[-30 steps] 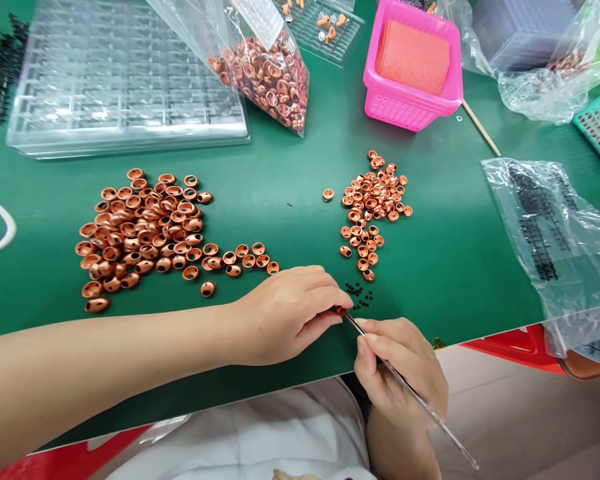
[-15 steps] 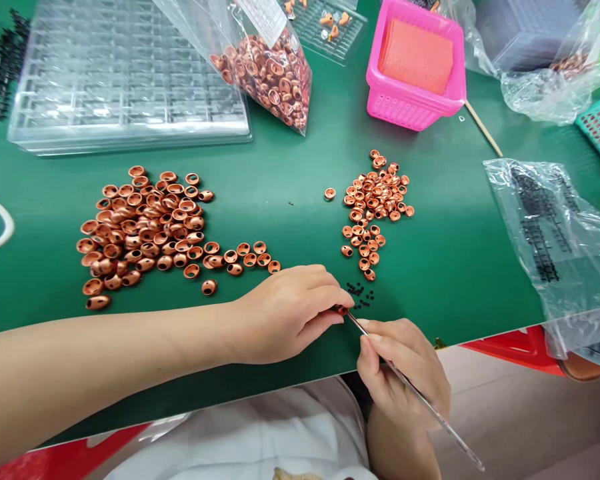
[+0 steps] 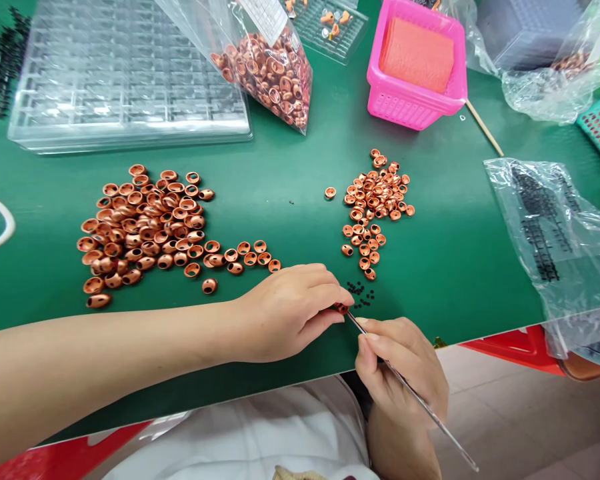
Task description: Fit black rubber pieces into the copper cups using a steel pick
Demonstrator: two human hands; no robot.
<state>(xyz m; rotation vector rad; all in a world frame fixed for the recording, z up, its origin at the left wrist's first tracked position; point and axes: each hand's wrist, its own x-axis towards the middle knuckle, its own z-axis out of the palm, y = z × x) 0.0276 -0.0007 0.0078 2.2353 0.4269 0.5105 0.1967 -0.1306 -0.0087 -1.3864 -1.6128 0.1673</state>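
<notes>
My left hand (image 3: 297, 310) pinches a small copper-coloured shell (image 3: 341, 308) between thumb and fingertips, just above the green table. Closed round a thin metal rod tool (image 3: 405, 381) is my right hand (image 3: 405, 367); the tool's tip meets the shell, and its exact shape is hidden there. Right behind the fingertips lie several tiny black pieces (image 3: 361, 293). A large pile of copper-coloured hollow shells (image 3: 150, 220) spreads over the left of the table, with a few trailing toward my left hand. Beyond the black pieces is a smaller pile of copper shells (image 3: 377, 193).
Stacked clear plastic trays (image 3: 130, 80) stand at the back left, beside a clear bag of copper shells (image 3: 275, 80). A pink basket (image 3: 405, 110) holds an orange-red block. On the right lie a wooden stick (image 3: 485, 130) and a clear bag with black parts (image 3: 545, 220).
The rod's rear end and my right hand have shifted slightly left. My left hand keeps its hold on the shell, and the piles look the same.
</notes>
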